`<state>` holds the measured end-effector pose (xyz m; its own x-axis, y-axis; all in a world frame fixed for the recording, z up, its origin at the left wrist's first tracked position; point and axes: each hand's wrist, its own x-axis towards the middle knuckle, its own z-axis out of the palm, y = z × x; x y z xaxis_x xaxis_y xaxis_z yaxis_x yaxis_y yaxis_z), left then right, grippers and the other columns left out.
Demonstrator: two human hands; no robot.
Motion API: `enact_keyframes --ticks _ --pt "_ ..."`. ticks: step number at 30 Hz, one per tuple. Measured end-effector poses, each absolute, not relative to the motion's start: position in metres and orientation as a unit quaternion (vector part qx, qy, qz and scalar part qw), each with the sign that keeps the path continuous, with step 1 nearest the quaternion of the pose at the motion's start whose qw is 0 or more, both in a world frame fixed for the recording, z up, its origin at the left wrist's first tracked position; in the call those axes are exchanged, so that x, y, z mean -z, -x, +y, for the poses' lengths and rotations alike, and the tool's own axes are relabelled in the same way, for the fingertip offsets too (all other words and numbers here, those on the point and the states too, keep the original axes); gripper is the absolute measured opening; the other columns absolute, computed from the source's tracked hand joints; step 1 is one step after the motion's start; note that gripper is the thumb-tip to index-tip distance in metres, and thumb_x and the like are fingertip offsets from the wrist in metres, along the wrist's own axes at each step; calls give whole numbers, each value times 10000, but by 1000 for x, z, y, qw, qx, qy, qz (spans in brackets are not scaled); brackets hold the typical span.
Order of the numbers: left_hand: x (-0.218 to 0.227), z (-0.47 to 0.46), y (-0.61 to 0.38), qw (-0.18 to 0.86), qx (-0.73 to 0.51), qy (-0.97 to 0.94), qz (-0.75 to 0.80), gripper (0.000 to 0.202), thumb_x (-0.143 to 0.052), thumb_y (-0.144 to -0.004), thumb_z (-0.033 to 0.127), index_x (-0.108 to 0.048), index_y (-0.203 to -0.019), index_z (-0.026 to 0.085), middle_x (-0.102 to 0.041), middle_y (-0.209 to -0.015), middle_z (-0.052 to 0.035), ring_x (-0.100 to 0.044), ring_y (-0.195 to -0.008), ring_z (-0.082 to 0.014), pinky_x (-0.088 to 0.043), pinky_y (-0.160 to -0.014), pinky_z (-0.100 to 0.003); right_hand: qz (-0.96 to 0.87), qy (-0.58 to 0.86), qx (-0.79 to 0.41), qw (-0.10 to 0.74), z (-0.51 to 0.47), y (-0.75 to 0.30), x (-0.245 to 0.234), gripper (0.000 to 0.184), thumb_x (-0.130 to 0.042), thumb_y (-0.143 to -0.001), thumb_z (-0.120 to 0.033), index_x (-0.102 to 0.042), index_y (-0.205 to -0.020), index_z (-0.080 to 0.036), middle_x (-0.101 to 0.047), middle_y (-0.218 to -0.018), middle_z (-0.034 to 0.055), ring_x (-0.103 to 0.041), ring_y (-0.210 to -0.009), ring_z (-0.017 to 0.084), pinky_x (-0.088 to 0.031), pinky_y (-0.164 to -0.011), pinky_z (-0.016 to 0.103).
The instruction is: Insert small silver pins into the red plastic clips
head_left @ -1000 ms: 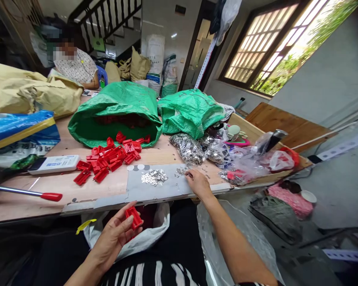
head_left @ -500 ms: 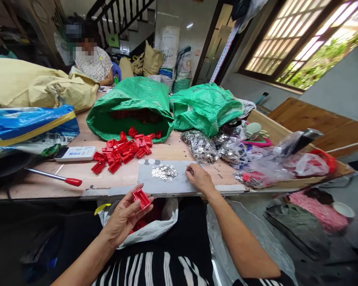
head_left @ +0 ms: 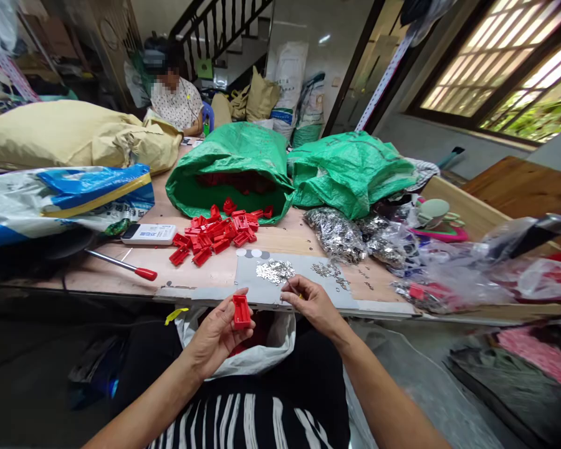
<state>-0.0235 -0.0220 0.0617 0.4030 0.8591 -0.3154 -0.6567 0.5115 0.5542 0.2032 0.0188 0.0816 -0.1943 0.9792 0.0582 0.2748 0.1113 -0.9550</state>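
Note:
In my left hand (head_left: 222,327) I hold a small red plastic case (head_left: 242,312), its open hollow side turned up toward me. My right hand (head_left: 315,304) is just to its right, at the table's front edge, with thumb and fingers pinched on a small metal piece (head_left: 283,299) whose exact shape is too small to tell. Just beyond the right fingers a pile of small silvery metal pieces (head_left: 275,271) lies on a grey sheet (head_left: 247,287). More metal pieces (head_left: 327,270) are scattered to its right. Loose red cases (head_left: 215,234) lie heaped farther back.
A green sack (head_left: 234,146) opens toward the red heap, with a second green sack (head_left: 350,168) beside it. Bags of metal parts (head_left: 334,234) lie right. A white bag (head_left: 262,362) rests at my lap. A red-tipped lever (head_left: 144,273) projects left. Another person (head_left: 177,106) sits behind.
My right hand has come left and closer, off the grey sheet toward the red case, uncovering scattered metal pieces. The left hand has turned the case more upright. The view has swung left.

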Motion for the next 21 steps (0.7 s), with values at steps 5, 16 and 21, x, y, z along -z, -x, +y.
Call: enact_keyframes --ticks 5,16,21 --pt "-59 -24 21 825 -441 -169 311 395 -589 -855 314 -556 -1221 166 -673 -846 -69 -659 -658 -122 -550 -615 -230 -629 477 -479 384 7 -172 -86 189 -599 -816 -367 -609 -829 -179 -531 -642 -34 -489 -546 92 -414 -529 209" --pt "-61 -27 16 824 -424 -177 332 264 -602 -836 374 -609 -937 130 -671 -764 -62 -643 -595 -122 -530 -540 -220 -757 435 -302 384 5 -151 -82 68 -581 -851 -221 -641 -838 -191 -677 -781 33 -601 -692 131 -475 -662 242" --pt "-62 -26 15 823 -421 -182 334 283 -593 -839 387 -613 -942 124 -657 -751 -53 -634 -588 -118 -523 -538 -219 -775 410 -297 379 3 -156 -83 90 -559 -868 -202 -648 -865 -195 -675 -797 37 -620 -732 135 -485 -684 246"
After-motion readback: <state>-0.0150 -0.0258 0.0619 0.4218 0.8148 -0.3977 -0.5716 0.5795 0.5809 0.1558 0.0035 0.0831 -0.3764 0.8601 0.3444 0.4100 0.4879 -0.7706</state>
